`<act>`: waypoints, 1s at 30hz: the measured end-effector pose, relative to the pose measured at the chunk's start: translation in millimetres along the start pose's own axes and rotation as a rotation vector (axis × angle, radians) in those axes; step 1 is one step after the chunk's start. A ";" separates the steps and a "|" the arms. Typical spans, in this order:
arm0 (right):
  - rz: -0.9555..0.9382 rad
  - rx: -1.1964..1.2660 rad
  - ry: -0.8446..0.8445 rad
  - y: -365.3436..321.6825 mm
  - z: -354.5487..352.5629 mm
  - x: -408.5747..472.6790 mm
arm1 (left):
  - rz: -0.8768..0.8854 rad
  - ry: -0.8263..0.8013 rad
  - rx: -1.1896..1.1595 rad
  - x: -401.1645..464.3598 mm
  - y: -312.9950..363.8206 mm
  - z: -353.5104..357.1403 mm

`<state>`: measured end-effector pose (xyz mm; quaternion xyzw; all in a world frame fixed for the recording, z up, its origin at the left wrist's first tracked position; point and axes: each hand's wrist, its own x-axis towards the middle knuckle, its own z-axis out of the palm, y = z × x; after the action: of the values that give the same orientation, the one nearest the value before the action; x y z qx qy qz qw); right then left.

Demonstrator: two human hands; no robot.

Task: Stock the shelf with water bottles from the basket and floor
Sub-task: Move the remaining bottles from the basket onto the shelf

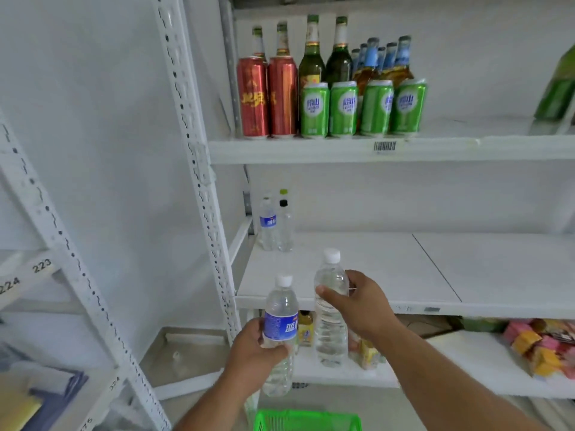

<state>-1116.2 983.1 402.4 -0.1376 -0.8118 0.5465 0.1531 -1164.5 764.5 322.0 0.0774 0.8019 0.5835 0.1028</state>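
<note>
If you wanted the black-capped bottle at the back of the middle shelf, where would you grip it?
Probably round the clear body of the black-capped bottle, from its right: it stands upright, and the blue-labelled bottle crowds its left.

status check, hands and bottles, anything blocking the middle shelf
Left hand grips blue-label bottle. Right hand grips plain bottle. Both short of middle shelf; two bottles at back left, nothing blocking.

labelled water bottle (280, 331): clear glossy plastic, blue wrap
plain water bottle (330, 318): clear ribbed plastic, white cap
shelf board (357, 269): matt white, smooth
upright (199, 169): white painted metal, slotted
cans (345, 108): shiny metal
basket (306, 421): green plastic mesh
</note>
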 end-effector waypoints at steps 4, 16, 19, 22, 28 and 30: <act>-0.023 -0.034 -0.012 -14.4 -6.1 10.3 | 0.025 -0.023 0.013 12.8 12.1 -2.1; 0.016 -0.175 -0.004 -18.7 22.9 130.2 | 0.038 -0.014 -0.018 136.3 24.6 -6.5; 0.029 -0.201 -0.009 -18.1 37.7 163.2 | 0.041 -0.013 -0.015 172.8 16.7 -9.7; 0.052 -0.204 -0.004 -15.6 51.0 187.6 | 0.053 -0.011 0.011 201.1 9.7 -13.8; 0.078 -0.201 -0.005 -6.9 69.0 224.8 | 0.033 0.017 0.028 242.1 0.4 -19.2; 0.077 -0.213 -0.011 -3.1 71.9 237.2 | 0.029 0.025 0.037 254.4 -1.3 -19.3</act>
<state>-1362.2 1013.9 402.9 -0.1813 -0.8601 0.4634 0.1121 -1415.4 808.4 307.6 0.0835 0.8124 0.5711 0.0827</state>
